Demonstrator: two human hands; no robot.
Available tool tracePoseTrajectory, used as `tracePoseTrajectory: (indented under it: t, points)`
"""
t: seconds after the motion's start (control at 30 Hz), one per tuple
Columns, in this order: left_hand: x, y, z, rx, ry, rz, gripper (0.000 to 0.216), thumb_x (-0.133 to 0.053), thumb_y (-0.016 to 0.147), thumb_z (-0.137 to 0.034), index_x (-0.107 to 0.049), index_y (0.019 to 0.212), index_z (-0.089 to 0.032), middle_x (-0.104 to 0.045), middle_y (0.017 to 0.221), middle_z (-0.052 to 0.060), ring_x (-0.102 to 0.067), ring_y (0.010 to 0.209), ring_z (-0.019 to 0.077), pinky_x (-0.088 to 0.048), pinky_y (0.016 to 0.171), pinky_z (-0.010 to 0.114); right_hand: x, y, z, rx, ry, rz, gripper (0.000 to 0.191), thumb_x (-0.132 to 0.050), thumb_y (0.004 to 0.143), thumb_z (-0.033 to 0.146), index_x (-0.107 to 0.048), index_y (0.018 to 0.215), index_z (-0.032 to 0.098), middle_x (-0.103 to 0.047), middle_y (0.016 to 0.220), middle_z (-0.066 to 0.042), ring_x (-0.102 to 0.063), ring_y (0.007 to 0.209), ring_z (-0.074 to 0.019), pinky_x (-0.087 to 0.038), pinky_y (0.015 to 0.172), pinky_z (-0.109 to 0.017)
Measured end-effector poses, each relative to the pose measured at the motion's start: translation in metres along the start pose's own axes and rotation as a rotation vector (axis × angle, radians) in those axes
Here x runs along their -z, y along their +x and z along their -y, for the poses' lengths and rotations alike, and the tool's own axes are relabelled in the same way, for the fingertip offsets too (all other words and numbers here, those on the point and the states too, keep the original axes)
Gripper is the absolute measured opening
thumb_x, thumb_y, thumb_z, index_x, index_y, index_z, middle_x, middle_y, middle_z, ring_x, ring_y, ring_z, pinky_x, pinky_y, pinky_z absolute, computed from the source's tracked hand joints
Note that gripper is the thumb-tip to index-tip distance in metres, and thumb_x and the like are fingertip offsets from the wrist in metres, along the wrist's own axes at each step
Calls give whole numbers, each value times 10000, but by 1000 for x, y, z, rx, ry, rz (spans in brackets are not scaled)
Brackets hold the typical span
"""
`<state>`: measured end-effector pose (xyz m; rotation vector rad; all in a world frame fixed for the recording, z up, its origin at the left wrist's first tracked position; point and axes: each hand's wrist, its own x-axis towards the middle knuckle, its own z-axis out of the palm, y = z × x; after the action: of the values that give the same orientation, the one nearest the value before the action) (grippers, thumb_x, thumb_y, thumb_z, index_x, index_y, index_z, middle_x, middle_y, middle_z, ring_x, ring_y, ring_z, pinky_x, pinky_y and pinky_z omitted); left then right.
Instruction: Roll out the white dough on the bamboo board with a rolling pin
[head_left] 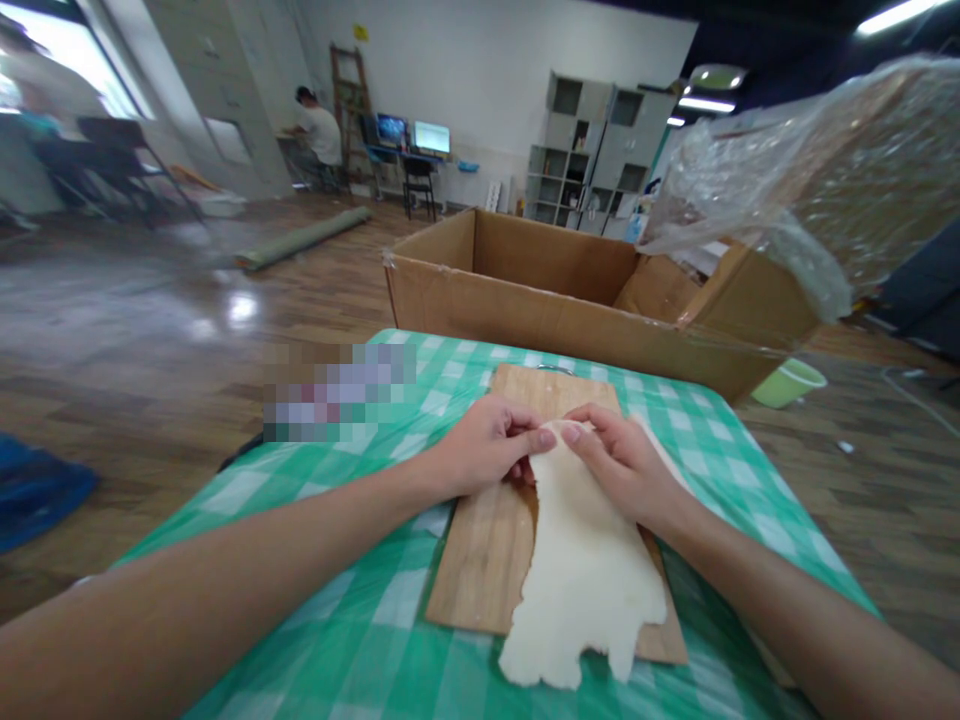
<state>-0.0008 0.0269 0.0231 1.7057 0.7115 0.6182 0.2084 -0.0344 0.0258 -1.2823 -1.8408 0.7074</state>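
A thin, pale sheet of dough (589, 560) with a ragged lower edge lies over a wooden cutting board (480, 575), its bottom reaching past the board's near edge. At the sheet's far end my left hand (499, 445) pinches the edge between thumb and fingers. My right hand (626, 460) grips the same end just beside it, thumb on top. Both hands are close together, and the fingers under the sheet are partly hidden. A metal handle (555, 369) shows at the board's far end.
A green-and-white checked cloth (322, 560) covers the table. Past its far edge stands a large open cardboard box (525, 300) with plastic wrap (750, 170). A pale green bin (787, 383) is on the floor at right. A person (322, 135) sits far back, near monitors.
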Motion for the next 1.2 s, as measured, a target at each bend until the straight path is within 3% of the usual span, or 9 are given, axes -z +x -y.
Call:
tracePoseTrajectory:
  t: [0.13,0.3,0.57,0.77,0.87,1.03,1.2]
  points:
    - [-2,0,1,3,-3,49,403,-677,938,-493,-702,743,-141,-681,602,31,-620,502,114,-452,481,192,-1,0,3,75,-62,-3,293,-543,1057,391,-711,906,204,-719,822,-20,-637,756,-175,-447,694,-290]
    - [-4,2,0,-1,-25,37,424,-620,964,-527,-673,775,-151,-641,609,6,-634,543,128,-463,494,204,0,-1,2,65,-83,-51,298,-542,1054,389,-683,867,204,-680,778,-13,-600,720,-171,-424,671,-300]
    - [-5,-2,-3,-50,-16,75,379,-613,968,-475,-685,792,-147,-661,673,11,-605,571,121,-411,507,215,-1,0,5,19,4,90,303,-503,1072,398,-619,868,208,-614,804,11,-575,770,-157,-419,699,-283]
    - [-5,1,-3,-9,-18,85,399,-624,958,-509,-659,781,-154,-672,658,16,-618,560,122,-413,509,214,0,1,0,53,-18,-34,358,-494,1077,407,-564,784,213,-553,728,23,-516,695,-146,-379,645,-285]
    - [-6,1,-2,-18,26,49,422,-590,985,-491,-653,736,-155,-666,611,11,-601,528,106,-416,515,206,0,1,-2,18,24,-63,373,-492,1074,445,-579,797,211,-569,730,16,-525,692,-151,-388,630,-281]
    - [-6,-1,3,-60,44,-107,409,-591,974,-439,-617,671,-166,-617,544,-11,-570,486,100,-396,484,198,1,1,-2,-99,122,32,416,-477,1066,519,-639,862,195,-643,778,-9,-582,726,-171,-425,641,-285]
    - [-7,2,7,15,-68,-89,452,-588,964,-560,-631,753,-163,-630,595,-1,-583,495,114,-415,468,206,4,4,-6,-16,-9,-24,486,-477,1056,552,-617,765,188,-584,698,-7,-497,639,-157,-362,570,-292]
